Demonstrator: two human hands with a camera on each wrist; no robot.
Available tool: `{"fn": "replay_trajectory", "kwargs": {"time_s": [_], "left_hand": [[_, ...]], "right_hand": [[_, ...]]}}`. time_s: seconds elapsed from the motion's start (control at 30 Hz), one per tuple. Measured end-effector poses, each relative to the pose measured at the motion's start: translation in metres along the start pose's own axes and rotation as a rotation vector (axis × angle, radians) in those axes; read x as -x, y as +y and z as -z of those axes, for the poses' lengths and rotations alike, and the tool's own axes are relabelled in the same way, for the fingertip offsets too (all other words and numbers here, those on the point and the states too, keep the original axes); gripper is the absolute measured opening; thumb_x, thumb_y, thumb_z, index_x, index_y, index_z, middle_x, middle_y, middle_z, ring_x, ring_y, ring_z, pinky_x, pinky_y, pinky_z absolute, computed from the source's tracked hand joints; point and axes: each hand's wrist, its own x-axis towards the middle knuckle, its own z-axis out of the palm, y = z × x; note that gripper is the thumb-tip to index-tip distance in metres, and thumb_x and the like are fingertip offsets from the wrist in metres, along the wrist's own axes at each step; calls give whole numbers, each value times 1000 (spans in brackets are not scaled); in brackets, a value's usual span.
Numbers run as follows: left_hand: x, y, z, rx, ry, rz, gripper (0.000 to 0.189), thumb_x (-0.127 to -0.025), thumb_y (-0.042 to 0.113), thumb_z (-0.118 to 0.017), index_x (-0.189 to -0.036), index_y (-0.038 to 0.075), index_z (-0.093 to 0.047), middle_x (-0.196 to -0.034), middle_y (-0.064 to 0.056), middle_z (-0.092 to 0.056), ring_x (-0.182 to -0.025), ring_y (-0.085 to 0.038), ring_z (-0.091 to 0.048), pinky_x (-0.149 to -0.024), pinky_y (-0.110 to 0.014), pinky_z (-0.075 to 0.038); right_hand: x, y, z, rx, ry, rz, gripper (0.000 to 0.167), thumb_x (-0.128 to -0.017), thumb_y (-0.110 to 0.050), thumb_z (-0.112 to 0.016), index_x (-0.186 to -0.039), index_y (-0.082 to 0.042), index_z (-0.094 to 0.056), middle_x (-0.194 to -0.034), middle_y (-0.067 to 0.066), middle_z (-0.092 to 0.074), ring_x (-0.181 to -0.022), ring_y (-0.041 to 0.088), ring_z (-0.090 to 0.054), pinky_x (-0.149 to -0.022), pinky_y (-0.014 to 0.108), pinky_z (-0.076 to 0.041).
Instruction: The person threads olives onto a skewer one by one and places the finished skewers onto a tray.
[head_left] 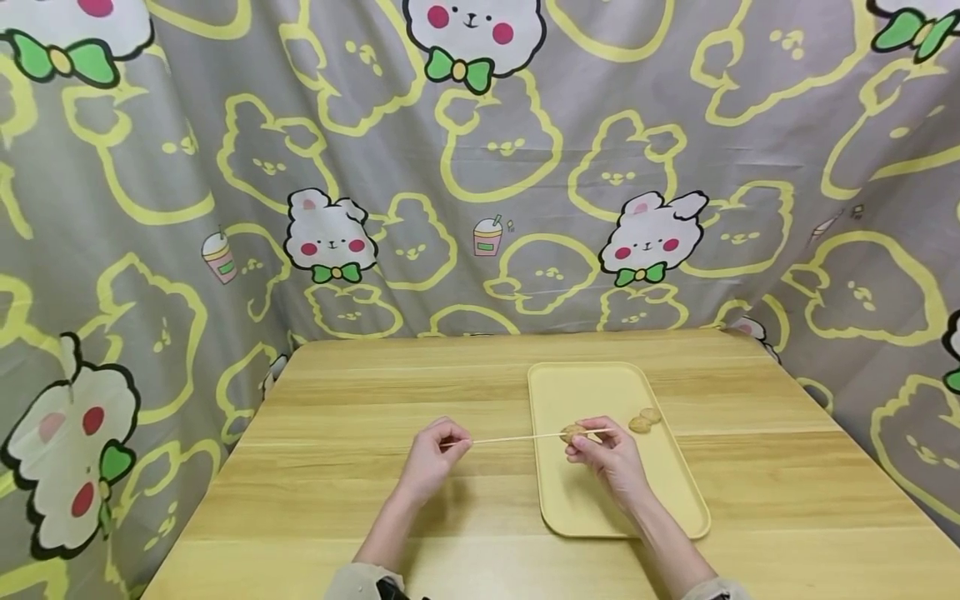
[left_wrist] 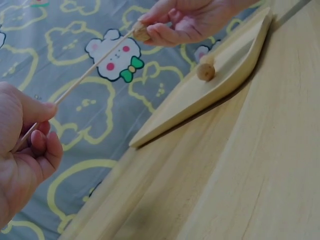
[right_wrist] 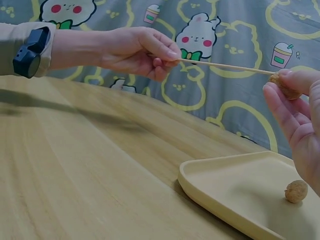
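Observation:
A thin bamboo skewer (head_left: 517,438) stretches nearly level between the two hands. My left hand (head_left: 437,454) pinches its left end between thumb and fingers. My right hand (head_left: 611,458) grips a brown meatball (head_left: 572,432) over the tray, with the skewer running into its left side. In the head view a pale length of skewer also shows to the right of that meatball, against the fingers. The right fingers (right_wrist: 280,107) partly cover the meatball in the right wrist view. Two more meatballs (head_left: 640,424) lie close together on the tray, near its right rim.
The cream rectangular tray (head_left: 592,508) lies on the right half of the wooden table (head_left: 337,392), under the right hand. A grey curtain (head_left: 420,167) with yellow outlines and white cartoon heads hangs behind the table and along both sides.

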Motion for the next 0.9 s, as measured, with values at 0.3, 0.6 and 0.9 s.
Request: {"fn": "replay_trajectory", "kwargs": {"time_s": [0.3, 0.6, 0.9], "left_hand": [[4, 0, -4, 7, -10, -22, 4, -83, -3, -63, -82, -6, -62, -82, -6, -54, -76, -14, -51, -69, -22, -46], [6, 14, -10, 21, -7, -47, 5, -83, -6, -61, -80, -10, -60, -80, -9, -53, -75, -12, -49, -68, -21, -46], [9, 30, -14, 7, -17, -30, 4, -83, -8, -60, -80, -10, -60, -82, -9, -55, -76, -13, -49, -70, -21, -46]], "right_hand": [[4, 4, -2, -10, 18, -40, 31, -85, 20, -46, -96, -2, -64, -89, 10, -66, -73, 17, -66, -68, 26, -54], [0, 6, -5, 0, 9, -67, 31, -84, 19, -47, -95, -4, -63, -89, 9, -66, -72, 16, -66, -67, 25, -53], [0, 9, -6, -4, -11, -81, 33, -85, 20, -44, -96, -4, -63, -89, 9, -67, -73, 16, -66, -68, 25, -53]]}}
